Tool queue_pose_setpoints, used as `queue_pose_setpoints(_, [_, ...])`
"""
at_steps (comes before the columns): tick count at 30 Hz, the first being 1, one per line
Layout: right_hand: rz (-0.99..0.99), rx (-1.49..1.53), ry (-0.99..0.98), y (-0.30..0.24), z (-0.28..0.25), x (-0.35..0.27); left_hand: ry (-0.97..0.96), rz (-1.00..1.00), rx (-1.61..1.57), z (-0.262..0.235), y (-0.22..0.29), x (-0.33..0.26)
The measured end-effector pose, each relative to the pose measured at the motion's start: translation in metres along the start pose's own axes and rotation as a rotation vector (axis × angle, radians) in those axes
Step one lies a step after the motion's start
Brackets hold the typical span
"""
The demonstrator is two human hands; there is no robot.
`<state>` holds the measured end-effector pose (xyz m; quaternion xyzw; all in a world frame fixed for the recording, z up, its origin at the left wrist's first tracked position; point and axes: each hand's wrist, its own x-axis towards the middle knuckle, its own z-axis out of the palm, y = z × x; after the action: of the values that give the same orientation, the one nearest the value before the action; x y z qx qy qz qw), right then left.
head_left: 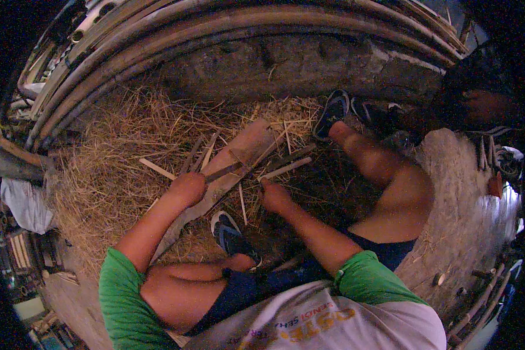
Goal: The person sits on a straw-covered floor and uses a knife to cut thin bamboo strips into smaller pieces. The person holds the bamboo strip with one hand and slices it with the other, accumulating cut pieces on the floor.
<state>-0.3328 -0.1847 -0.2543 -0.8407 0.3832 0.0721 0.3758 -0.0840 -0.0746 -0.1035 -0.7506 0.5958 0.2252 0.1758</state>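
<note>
My left hand [189, 188] is closed around the handle of a knife [223, 172]. Its dark blade points right, lying across a long wooden board [248, 142] that slants away from me between my legs. To the right of the blade, my right hand [276, 196] is closed, its fingertips at the near end of a pale wooden strip [289, 168]. The fingers partly hide that end. Just left of this hand, another thin pale strip [242, 204] points toward me. More cut strips [156, 168] lie on the straw beside the board.
Dry straw and shavings [116, 151] cover the ground. Long poles [245, 23] run above a low wall [245, 70] at the far side. A person in dark clothing [472, 81] sits at far right. My shoes [230, 232] flank the board. Sticks [478, 303] lie at lower right.
</note>
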Motion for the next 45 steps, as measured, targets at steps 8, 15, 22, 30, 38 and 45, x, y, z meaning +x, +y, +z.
queue_pose_setpoints(8, [-0.078,-0.044,-0.008,-0.018,-0.010,-0.005,-0.010,0.091,0.081,-0.010,0.008,0.000])
queue_pose_setpoints(15, [-0.212,0.109,-0.041,-0.077,-0.013,-0.027,0.119,0.089,0.079,-0.003,0.012,-0.001])
queue_pose_setpoints(22, [-0.409,0.131,0.180,-0.051,0.018,-0.009,0.154,0.110,0.017,0.010,0.008,0.002])
queue_pose_setpoints(30, [-0.171,0.049,0.232,-0.001,0.000,-0.004,0.098,0.027,0.013,0.010,0.006,0.014])
queue_pose_setpoints(38, [-0.242,0.084,0.032,-0.043,0.014,-0.012,0.097,0.128,0.094,0.012,0.009,0.008])
queue_pose_setpoints(45, [-0.214,-0.064,0.130,0.001,0.003,-0.001,0.083,0.040,0.082,0.001,0.006,0.009])
